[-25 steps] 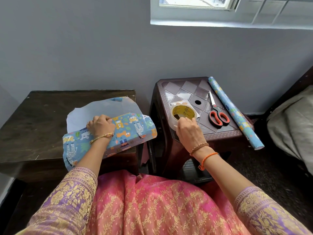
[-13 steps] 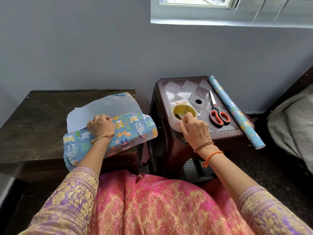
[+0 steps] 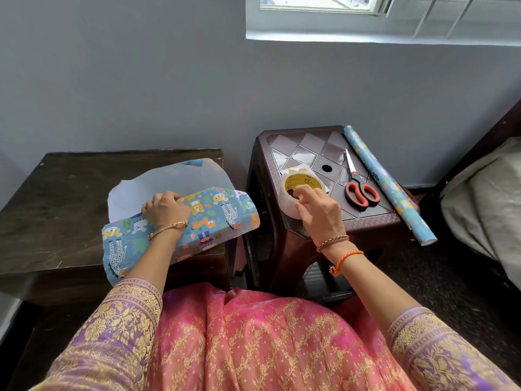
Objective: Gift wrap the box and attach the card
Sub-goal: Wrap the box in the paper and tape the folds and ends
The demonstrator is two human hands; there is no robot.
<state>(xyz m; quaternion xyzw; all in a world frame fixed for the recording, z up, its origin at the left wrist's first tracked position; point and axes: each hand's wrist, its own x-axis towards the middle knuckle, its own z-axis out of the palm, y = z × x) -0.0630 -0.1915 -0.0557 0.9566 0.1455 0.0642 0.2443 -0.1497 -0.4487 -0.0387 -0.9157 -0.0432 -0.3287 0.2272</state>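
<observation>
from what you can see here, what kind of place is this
Probably a room in a home, not a workshop: a plastic stool used as a side table, a small dark wooden table against a painted wall under a window, and what looks like bedding at the right.

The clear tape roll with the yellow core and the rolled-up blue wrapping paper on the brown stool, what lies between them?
In the head view, the orange-handled scissors lie between the tape roll and the paper roll.
</observation>
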